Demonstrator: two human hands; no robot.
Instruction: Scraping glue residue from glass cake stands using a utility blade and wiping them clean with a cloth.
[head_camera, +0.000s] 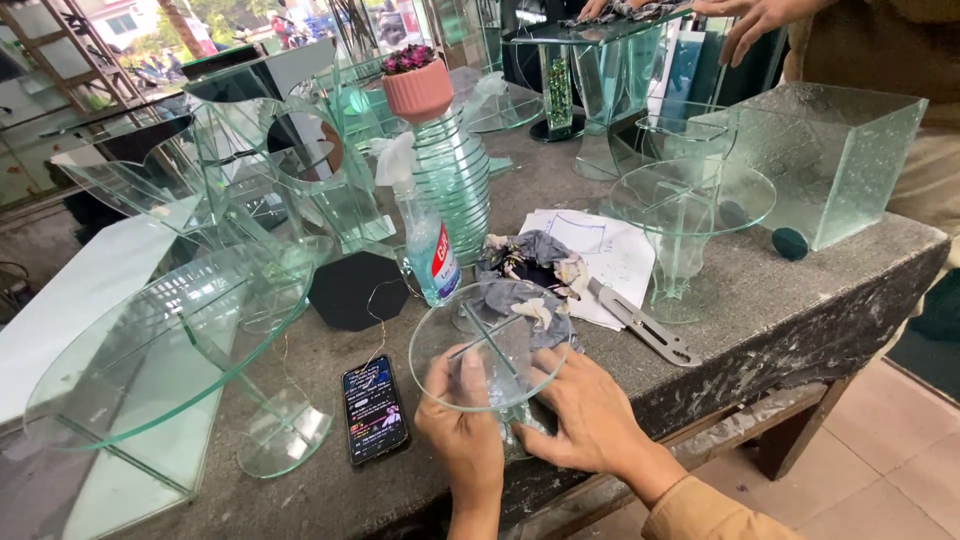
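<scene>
Both my hands were on the small glass stand (490, 345) at the near edge of the worktable (760, 290): my left hand (462, 425) gripped its round top from below-left, thumb over the rim, while my right hand (585, 415) lay spread, fingers against the rim's right side. Behind the stand lay a crumpled rag (525, 270), beside it a spray bottle (425, 235) and a scraper (645, 325). A phone (374, 408) lay just left of my left hand.

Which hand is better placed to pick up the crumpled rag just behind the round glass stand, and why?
Probably the right hand: it rests on the round glass stand's rag-side edge, closer to the rag. The left hand grips the near rim, further off.
</scene>
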